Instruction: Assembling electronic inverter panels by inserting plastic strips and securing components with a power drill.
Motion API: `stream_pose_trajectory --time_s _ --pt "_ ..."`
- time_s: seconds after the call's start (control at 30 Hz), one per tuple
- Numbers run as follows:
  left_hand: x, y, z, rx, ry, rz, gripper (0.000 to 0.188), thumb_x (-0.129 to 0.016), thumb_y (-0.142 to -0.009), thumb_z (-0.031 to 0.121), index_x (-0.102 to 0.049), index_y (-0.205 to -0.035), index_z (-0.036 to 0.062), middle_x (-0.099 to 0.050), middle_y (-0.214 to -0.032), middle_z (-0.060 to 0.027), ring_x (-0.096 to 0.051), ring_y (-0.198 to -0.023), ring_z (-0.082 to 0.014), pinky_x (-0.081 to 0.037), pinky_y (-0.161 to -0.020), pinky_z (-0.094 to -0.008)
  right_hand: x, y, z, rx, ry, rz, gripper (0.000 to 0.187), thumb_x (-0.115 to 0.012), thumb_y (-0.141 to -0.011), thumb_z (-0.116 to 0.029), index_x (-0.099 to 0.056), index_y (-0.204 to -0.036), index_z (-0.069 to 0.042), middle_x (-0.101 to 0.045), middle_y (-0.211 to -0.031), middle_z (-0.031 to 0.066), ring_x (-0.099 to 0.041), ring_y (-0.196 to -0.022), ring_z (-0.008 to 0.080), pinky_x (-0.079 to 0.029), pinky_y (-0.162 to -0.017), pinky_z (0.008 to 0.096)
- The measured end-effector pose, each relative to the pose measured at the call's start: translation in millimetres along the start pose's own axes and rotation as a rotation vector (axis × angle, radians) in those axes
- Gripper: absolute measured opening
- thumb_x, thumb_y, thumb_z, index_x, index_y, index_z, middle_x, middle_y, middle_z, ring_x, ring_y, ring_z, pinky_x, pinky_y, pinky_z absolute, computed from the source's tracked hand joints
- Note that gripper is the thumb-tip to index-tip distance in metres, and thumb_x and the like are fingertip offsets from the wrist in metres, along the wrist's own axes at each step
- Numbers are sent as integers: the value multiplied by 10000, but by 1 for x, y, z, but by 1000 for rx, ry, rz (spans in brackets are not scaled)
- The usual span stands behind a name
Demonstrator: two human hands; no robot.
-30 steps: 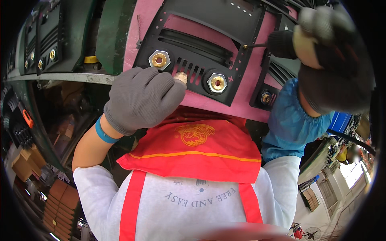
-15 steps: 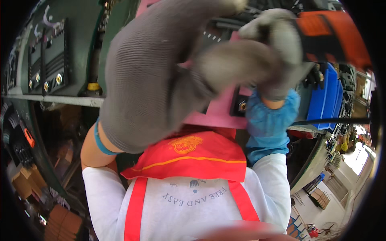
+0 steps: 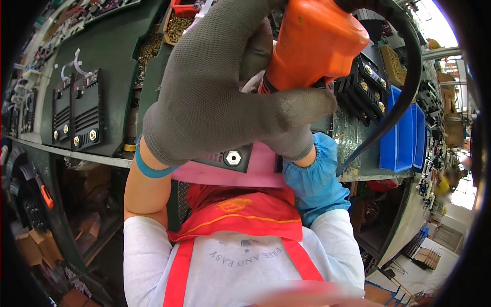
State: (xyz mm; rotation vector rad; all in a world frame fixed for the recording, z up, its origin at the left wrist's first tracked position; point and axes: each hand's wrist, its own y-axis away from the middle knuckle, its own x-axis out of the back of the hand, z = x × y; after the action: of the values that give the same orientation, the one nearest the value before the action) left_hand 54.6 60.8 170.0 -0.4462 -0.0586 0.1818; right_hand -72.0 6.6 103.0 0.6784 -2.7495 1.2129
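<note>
My left hand (image 3: 204,97), in a grey knit glove, is close in front, thumb stretched out to the right and fingers reaching up past the top edge. Beyond that thumb, my right hand (image 3: 294,143), gloved and with a blue sleeve cover, is mostly hidden. It grips an orange power tool (image 3: 312,46) that looks like an electric screwdriver, its rear end tilted up toward me and a thick black cord attached. Under the hands a black part with a hex nut (image 3: 233,158) lies on a pink mat (image 3: 225,176). The tool's tip is hidden.
Black slotted panels with brass-coloured inserts (image 3: 76,117) lie on the green bench at left. More black panels (image 3: 363,87) are stacked at right, near blue bins (image 3: 396,133). The black cord (image 3: 404,97) hangs across the right side. Small fasteners (image 3: 179,25) fill a tray at the back.
The orange tool has moved left from the right side and now points its rear end up toward me. My right hand came with it. The nut on the mat has come into view.
</note>
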Motion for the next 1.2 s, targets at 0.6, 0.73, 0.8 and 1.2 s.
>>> stream_pose_trajectory --time_s 0.6,0.73,0.8,1.2 --pt "8 15 -14 86 -37 46 384 -741 -897 179 -647 -1243 38 -680 -972 -48 -626 -794 -107 -513 -712 -278 -6 7 7 -10 -14 -36 221 -605 -881 -162 -586 -995 26 -600 -838 101 -596 -715 196 -514 -684 367" --pt "25 32 -20 132 -251 57 383 -743 -895 170 -649 -1244 43 -679 -967 -46 -625 -799 -107 -514 -716 -281 17 -1 3 -68 -77 43 209 -569 -908 -165 -585 -975 33 -587 -812 103 -585 -688 196 -510 -669 370" --pt "33 43 -32 154 -449 70 383 -744 -894 166 -650 -1245 45 -679 -965 -45 -625 -801 -107 -514 -718 -282 30 -5 4 -114 -147 42 210 -550 -922 -166 -584 -965 37 -580 -799 103 -579 -674 196 -508 -662 372" --pt "28 76 -138 145 -959 -468 445 -761 -819 335 -679 -1236 204 -650 -879 -97 -654 -791 -292 -521 -686 -382 32 14 40 -110 -361 -124 323 -425 -1018 -223 -594 -1001 52 -566 -803 112 -583 -697 199 -535 -688 390"
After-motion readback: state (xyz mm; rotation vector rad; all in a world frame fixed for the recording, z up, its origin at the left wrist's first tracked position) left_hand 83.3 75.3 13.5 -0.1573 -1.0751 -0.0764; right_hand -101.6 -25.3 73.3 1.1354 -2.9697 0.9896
